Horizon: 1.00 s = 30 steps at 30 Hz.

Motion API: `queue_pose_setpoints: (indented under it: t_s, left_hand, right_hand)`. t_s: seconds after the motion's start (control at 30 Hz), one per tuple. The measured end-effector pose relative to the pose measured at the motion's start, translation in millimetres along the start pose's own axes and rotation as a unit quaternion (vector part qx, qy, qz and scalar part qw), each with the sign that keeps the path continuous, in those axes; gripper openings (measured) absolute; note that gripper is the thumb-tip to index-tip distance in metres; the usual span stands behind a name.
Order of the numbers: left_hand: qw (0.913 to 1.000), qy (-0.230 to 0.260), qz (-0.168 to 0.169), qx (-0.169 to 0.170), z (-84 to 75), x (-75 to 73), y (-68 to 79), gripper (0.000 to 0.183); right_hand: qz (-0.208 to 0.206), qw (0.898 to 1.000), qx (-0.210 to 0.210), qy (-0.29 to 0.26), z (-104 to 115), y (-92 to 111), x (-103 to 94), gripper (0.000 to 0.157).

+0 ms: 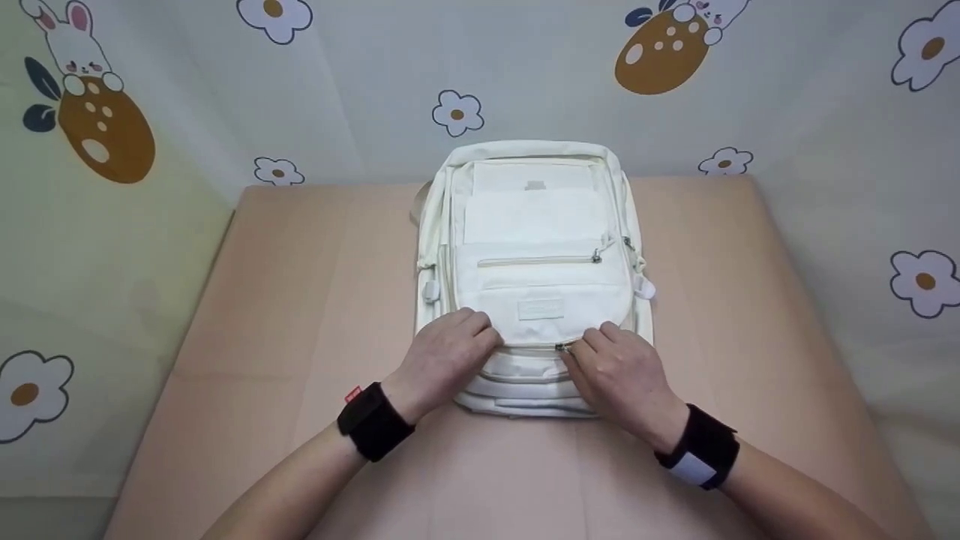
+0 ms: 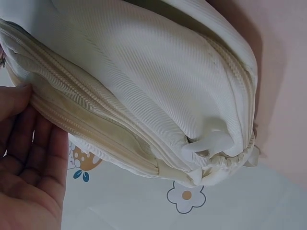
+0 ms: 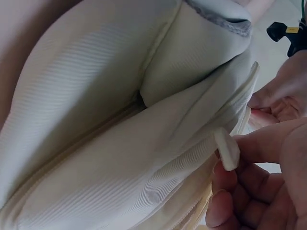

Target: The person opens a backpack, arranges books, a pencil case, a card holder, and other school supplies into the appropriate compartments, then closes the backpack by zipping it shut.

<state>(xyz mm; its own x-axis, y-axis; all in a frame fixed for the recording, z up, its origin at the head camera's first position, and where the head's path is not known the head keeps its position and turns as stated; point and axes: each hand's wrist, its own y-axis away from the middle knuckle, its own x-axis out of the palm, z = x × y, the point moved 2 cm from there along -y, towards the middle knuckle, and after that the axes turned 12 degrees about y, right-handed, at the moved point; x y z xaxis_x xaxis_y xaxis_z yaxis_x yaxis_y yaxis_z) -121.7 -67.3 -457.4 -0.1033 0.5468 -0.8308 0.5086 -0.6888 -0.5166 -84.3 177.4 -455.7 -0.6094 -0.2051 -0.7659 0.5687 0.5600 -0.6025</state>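
A cream backpack (image 1: 536,217) lies front side up, its bottom end toward me. My left hand (image 1: 450,352) pinches the zippered lower edge of the front pocket (image 1: 574,307) at its left corner. In the left wrist view, the thumb and fingers of that hand meet at the zipper seam (image 2: 72,125). On the right, my right hand (image 1: 619,375) holds a light fabric zipper pull (image 3: 228,151) between thumb and curled fingers. The metal zipper slider (image 1: 561,347) shows beside those fingers, near the middle of the pocket's lower edge.
The backpack rests on a table with a tan cover (image 1: 337,300). A smaller zipper (image 1: 540,261) crosses the bag's front, and a side buckle (image 1: 644,287) sticks out at its right. Patterned cloth walls (image 1: 375,67) stand behind and beside the table.
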Motion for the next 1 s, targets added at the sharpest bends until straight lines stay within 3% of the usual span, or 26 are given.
queue_pose_setpoints:
  t_s: [0.27, 0.53, 0.63, 0.83, 1.0]
  left_hand:
    - [0.9999, 0.003, -0.011, 0.004, -0.6, 0.0, -0.3, 0.008]
    - [0.9999, 0.011, 0.002, -0.005, -2.8, -1.8, -3.7, 0.01]
    - [0.9999, 0.013, -0.001, -0.004, -6.5, -3.2, -9.5, 0.009]
    - [0.9992, 0.018, -0.023, 0.029, -21.7, 0.2, -30.5, 0.009]
    - [0.9993, 0.0, 0.004, 0.036, -35.3, 11.7, -48.6, 0.009]
  right_hand:
    - [0.057, 0.998, 0.024, -0.004, -25.5, 12.9, -13.7, 0.023]
    - [0.081, 0.995, 0.06, -0.006, -50.7, 25.1, -19.6, 0.024]
    - [0.086, 0.994, 0.064, -0.012, -52.7, 26.4, -18.1, 0.023]
    - [0.087, 0.993, 0.073, -0.016, -52.0, 26.6, -15.9, 0.02]
    - [0.094, 0.992, 0.078, -0.017, -50.0, 26.3, -14.5, 0.018]
